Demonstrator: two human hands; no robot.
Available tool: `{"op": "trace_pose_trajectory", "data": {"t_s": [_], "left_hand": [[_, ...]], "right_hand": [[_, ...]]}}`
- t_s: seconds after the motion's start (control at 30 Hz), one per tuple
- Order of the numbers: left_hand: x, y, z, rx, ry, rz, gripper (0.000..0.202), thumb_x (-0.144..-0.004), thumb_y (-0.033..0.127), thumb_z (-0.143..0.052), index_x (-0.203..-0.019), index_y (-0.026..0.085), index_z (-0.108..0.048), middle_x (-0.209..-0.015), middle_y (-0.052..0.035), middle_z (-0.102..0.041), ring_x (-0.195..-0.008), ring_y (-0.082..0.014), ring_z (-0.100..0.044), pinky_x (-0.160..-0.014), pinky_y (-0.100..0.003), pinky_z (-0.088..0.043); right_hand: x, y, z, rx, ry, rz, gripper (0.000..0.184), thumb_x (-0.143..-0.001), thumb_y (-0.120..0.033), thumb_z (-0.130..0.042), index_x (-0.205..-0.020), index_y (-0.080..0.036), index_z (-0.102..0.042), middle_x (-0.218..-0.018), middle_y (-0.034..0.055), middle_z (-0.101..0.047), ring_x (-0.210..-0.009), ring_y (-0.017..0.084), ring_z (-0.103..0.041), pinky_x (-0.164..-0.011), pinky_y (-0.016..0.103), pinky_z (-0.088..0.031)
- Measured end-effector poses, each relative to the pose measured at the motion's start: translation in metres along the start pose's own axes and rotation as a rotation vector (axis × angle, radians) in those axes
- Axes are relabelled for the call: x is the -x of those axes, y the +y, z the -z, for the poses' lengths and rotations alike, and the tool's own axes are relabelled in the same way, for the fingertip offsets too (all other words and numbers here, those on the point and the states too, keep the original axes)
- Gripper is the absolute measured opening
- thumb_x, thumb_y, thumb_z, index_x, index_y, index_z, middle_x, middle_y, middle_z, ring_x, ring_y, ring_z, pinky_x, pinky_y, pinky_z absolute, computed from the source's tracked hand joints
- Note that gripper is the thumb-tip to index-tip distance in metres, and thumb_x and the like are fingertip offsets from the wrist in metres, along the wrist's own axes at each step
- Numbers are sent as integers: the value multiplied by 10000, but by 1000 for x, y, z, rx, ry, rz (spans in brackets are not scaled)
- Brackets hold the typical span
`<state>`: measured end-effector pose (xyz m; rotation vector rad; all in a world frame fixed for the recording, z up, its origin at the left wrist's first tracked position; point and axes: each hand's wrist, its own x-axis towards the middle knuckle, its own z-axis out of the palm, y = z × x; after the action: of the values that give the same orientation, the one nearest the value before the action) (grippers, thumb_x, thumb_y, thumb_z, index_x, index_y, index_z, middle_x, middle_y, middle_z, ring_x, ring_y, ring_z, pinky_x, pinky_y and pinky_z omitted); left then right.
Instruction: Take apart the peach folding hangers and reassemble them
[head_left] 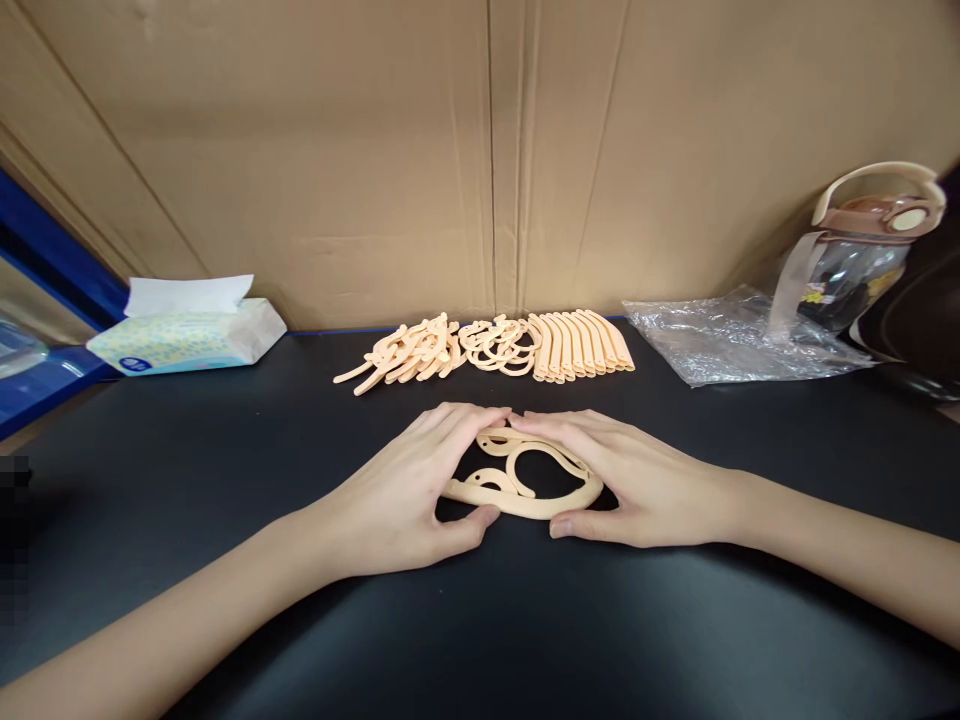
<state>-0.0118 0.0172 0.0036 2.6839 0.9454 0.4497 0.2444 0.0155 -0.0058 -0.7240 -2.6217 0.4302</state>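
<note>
Several beige plastic hanger parts [517,505] lie loosely together on the black tabletop, framed by both hands. Two are long curved arms, and a hook piece [511,470] bends between them. My left hand [416,490] cups the left end of the group, its thumb against the near arm and its fingertips by the far side. On the opposite end my right hand [630,480] curls around the parts, fingers over the far arm and thumb at the near one. Both index fingertips almost meet at the top. The ends of some pieces are hidden under the hands.
Behind the hands sit a pile of forked arms [412,350], a heap of hooks [499,345] and a row of curved arms [581,345]. A tissue pack [187,335] stands left; a clear plastic bag [720,335] and drink bottle [862,260] stand right. Cardboard [337,150] walls the back.
</note>
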Motion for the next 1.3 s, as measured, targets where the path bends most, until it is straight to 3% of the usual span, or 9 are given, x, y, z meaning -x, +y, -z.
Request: {"op": "trace_pose_trajectory", "data": {"t_s": [0.1, 0.23, 0.37, 0.5, 0.67, 0.77, 0.9, 1.3], "left_hand": [[-1, 2, 4, -26, -32, 35, 620, -800, 268, -594, -1369, 239, -348, -1280, -52, -490, -1149, -231, -468, -986, -371, -426], [-2, -3, 21, -138, -82, 146, 491, -750, 291, -600, -1230, 233, -509, -1172, -46, -549, -1098, -266, -501, -944, -391, -433], [3, -21, 44, -199, -131, 302, 448, -720, 392, -633, -1137, 248, -557, -1146, -45, -583, -1095, -296, -517, -891, -390, -447], [10, -41, 63, -184, -195, 346, 433, -730, 451, -637, -1130, 291, -591, -1120, -29, -614, -1021, -283, -563, -796, -343, -466], [18, -49, 77, -316, -203, 386, 433, -753, 432, -620, -1165, 299, -625, -1170, -45, -616, -1100, -342, -530, -931, -464, -395], [21, -48, 82, -386, -192, 425, 394, -818, 383, -570, -1185, 253, -621, -1171, -51, -608, -1097, -331, -512, -953, -490, -367], [23, -46, 84, -387, -213, 438, 372, -847, 321, -548, -1204, 234, -604, -1145, -34, -598, -1067, -284, -512, -929, -425, -394], [26, -46, 82, -381, -207, 410, 380, -824, 301, -545, -1196, 238, -594, -1108, -22, -608, -1018, -269, -524, -882, -378, -405]], "right_hand": [[2, 1, -2, 40, 8, -34, 832, -907, -428, -644, -1516, -228, -113, -1497, 93, -326, -1342, 251, -330, -1081, 424, -335], [1, 1, 0, 51, 19, -119, 742, -946, -519, -539, -1507, -210, -166, -1484, 108, -343, -1328, 260, -356, -1068, 444, -364], [1, 0, 2, 62, -6, -152, 722, -951, -568, -494, -1501, -200, -207, -1476, 120, -355, -1319, 277, -371, -1064, 470, -369], [2, 1, 2, 81, -14, -140, 724, -950, -579, -486, -1501, -188, -224, -1462, 125, -377, -1327, 285, -358, -1067, 481, -366], [3, 2, 1, 118, -23, -112, 706, -962, -556, -482, -1494, -157, -244, -1464, 127, -376, -1340, 271, -342, -1086, 466, -355], [3, 2, 1, 127, -22, -100, 695, -965, -544, -485, -1495, -163, -246, -1464, 127, -378, -1345, 273, -339, -1090, 469, -352], [3, 3, 1, 138, -18, -96, 682, -967, -532, -491, -1495, -171, -254, -1463, 131, -380, -1349, 282, -334, -1089, 480, -353], [3, 4, 0, 129, -9, -84, 670, -966, -530, -493, -1490, -178, -267, -1460, 132, -381, -1346, 281, -340, -1085, 473, -358]]}}
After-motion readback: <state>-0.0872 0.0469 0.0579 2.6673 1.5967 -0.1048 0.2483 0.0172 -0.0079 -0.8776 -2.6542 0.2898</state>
